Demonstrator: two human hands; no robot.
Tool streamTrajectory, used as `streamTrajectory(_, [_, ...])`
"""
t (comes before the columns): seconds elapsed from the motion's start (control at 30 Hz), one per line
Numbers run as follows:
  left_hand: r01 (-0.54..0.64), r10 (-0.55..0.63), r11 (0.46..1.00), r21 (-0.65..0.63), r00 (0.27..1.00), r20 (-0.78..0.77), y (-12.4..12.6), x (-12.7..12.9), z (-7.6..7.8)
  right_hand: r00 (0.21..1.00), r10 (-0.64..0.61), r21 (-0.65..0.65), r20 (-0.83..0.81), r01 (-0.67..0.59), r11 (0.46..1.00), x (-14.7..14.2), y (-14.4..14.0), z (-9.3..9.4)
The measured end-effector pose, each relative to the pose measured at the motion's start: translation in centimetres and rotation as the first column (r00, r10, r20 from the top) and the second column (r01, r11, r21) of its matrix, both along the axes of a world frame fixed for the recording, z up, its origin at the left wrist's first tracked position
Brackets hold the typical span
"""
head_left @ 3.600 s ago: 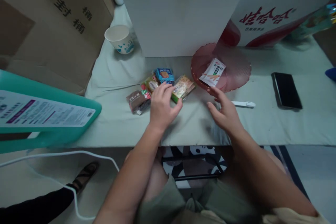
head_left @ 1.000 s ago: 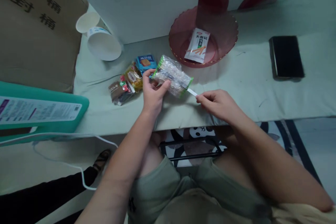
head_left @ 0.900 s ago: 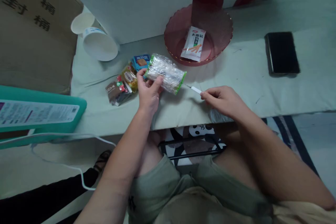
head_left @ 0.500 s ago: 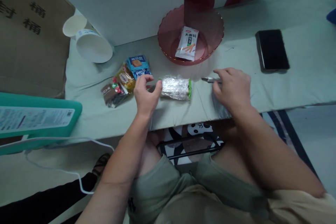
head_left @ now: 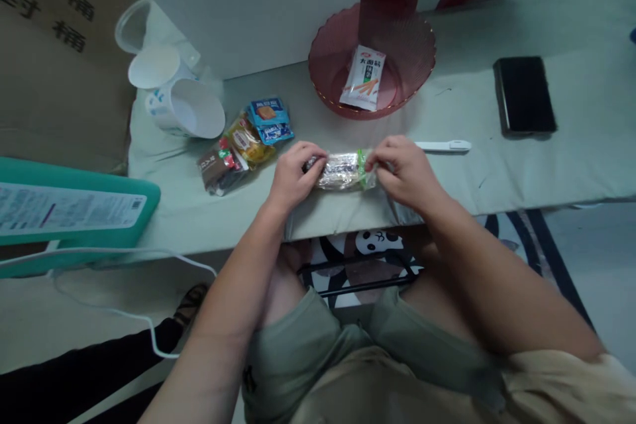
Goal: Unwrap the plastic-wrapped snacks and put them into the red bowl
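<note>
your left hand pinches the left end of the clear snack packet; your right hand pinches its green right end. the packet lies crosswise between them, at the near edge of the table. the white pen lies just beyond your right hand, untouched. a small pile of snacks sits left of the packet. the red bowl behind holds one white sachet.
</note>
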State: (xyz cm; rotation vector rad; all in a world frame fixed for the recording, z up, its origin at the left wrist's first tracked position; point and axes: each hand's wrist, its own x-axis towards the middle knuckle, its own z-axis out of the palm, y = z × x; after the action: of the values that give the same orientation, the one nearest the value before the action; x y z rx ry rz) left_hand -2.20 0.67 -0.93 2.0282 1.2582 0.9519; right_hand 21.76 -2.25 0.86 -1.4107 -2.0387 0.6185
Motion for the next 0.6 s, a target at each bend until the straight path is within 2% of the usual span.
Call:
streamTrajectory(0.07, [-0.089, 0.099, 0.994, -0.06, 0.973, 0.209, 0.2, -0.1, 0.0, 0.996, -0.073, 0.017, -0.044, 0.074, 0.997, 1.6, -0.1, -0.2])
streamTrajectory(0.1, [-0.139, 0.173, 0.982, -0.125, 0.927, 0.333, 0.3, -0.2, -0.1, 0.991, -0.119, 0.02, -0.061, 0.121, 0.992, 2.4, 0.0, -0.5])
streamTrajectory(0.17, [-0.2, 0.342, 0.932, -0.304, 0.768, 0.542, 0.8, -0.6, -0.2, 0.975, -0.212, 0.015, -0.063, 0.213, 0.977, 3.8, 0.1, -0.9])
streamTrajectory(0.23, [-0.206, 0.465, 0.875, -0.438, 0.61, 0.641, 1.3, -1.3, -0.4, 0.955, -0.295, 0.017, -0.027, 0.296, 0.955, 4.8, 0.2, -1.1])
streamTrajectory(0.3, [-0.215, 0.488, 0.867, -0.45, 0.555, 0.674, 1.7, -2.0, -0.5, 0.934, -0.356, 0.053, -0.007, 0.356, 0.933, 5.1, 0.0, -0.6])
streamTrajectory(0.33, [-0.232, 0.457, 0.887, -0.4, 0.573, 0.681, 1.7, -2.3, -0.5, 0.931, -0.366, 0.08, -0.011, 0.366, 0.927, 5.0, -0.2, -0.2])
streamTrajectory(0.37, [-0.24, 0.396, 0.917, -0.317, 0.629, 0.669, 1.6, -2.5, -0.4, 0.936, -0.351, 0.109, -0.015, 0.351, 0.93, 4.8, -0.4, 0.3])
streamTrajectory(0.4, [-0.227, 0.315, 0.949, -0.22, 0.719, 0.62, 1.4, -2.7, -0.2, 0.951, -0.309, 0.133, -0.009, 0.307, 0.942, 4.4, -0.6, 0.7])
streamTrajectory(0.47, [-0.138, 0.147, 0.989, -0.052, 0.91, 0.388, 0.9, -3.0, 0.2, 0.984, -0.17, 0.151, 0.058, 0.16, 0.976, 3.7, -1.0, 1.2])
streamTrajectory(0.5, [-0.079, 0.08, 0.997, -0.015, 0.97, 0.23, 0.5, -3.0, 0.4, 0.988, -0.106, 0.14, 0.108, 0.091, 0.986, 3.5, -1.0, 1.2])
streamTrajectory(0.57, [-0.017, 0.016, 1.0, -0.023, 0.999, -0.034, -0.1, -3.1, 1.0, 0.982, -0.05, 0.098, 0.183, 0.032, 0.995, 3.3, -1.0, 0.7])
streamTrajectory(0.6, [-0.016, 0.012, 0.999, -0.036, 0.995, -0.1, -0.3, -3.1, 1.2, 0.979, -0.061, 0.08, 0.192, 0.046, 0.996, 3.4, -0.8, 0.3])
